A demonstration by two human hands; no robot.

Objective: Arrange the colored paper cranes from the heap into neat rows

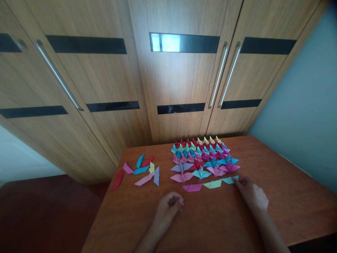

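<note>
At the right end of a front row of flat folded papers, my right hand (pixel 251 194) has its fingertips closed on the tip of a teal folded paper (pixel 228 180). To its left in the same row lie a pale green folded paper (pixel 212 184) and a magenta folded paper (pixel 192 188). My left hand (pixel 168 207) hovers just below and left of the magenta piece, fingers curled together, with nothing visible in them. Behind the row stand origami cranes (pixel 181 177) with spread wings. Farther back, several close rows of small folded cranes (pixel 189 158) run from pink to yellow.
Loose folded paper strips (pixel 144 179) in several colours are scattered on the left part of the brown table (pixel 210 221). Wooden wardrobe doors (pixel 179 77) with metal handles rise behind the table's far edge. A pale blue wall (pixel 302 116) borders the right side.
</note>
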